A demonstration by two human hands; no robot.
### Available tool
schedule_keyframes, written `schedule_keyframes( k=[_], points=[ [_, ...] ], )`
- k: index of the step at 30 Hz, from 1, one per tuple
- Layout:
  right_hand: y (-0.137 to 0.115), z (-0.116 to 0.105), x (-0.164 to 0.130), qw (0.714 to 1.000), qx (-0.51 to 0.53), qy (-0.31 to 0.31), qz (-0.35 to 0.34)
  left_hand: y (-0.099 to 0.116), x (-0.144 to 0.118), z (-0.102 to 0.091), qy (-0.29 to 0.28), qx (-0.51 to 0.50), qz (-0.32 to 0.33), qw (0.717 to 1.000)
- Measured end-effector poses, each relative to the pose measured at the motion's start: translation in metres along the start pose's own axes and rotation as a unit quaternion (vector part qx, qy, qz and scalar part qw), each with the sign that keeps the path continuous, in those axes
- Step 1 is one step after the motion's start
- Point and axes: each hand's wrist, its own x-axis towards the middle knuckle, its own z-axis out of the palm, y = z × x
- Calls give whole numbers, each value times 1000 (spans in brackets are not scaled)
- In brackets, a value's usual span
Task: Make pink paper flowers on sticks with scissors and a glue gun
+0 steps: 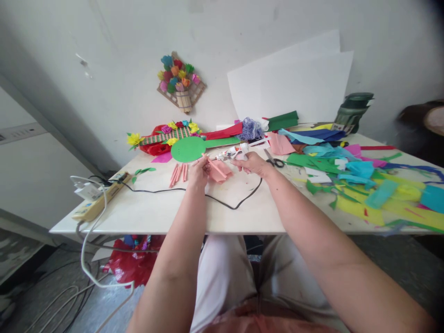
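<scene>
Pinched in my left hand [200,172] is a piece of pink crepe paper [219,172], partly rolled along one edge. My right hand [252,164] is wrapped round a white hot glue gun [243,149], whose nozzle points left above the paper. A black cord [237,207] runs from the gun across the table. Left of my left hand lie several rolled pink paper sticks [178,175]. A green paddle-shaped piece [188,149] lies just behind that hand. Black-handled scissors [274,162] rest to the right of my right hand.
A cream power strip [90,206] with plugs sits at the table's left edge. Colored crepe paper scraps [364,185] cover the right side. Behind are a paper-flower decoration [166,136], purple yarn [251,129] and a dark green bottle [353,113]. White boards [291,78] lean on the wall.
</scene>
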Motion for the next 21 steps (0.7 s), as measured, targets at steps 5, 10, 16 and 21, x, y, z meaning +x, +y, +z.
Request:
schedule_keyframes(
  k=[5,10,16,21],
  points=[
    [1,2,2,1000,-2,13,10,-1,1,0,-5,8,-6,1000],
    [1,2,2,1000,0,17,9,0,0,1,-18,11,-11,1000],
    [0,2,1,1000,2,17,15,-1,0,1,-22,12,-14,1000],
    [-1,2,0,1000,4,16,20,0,0,0,-20,10,-14,1000]
  ],
)
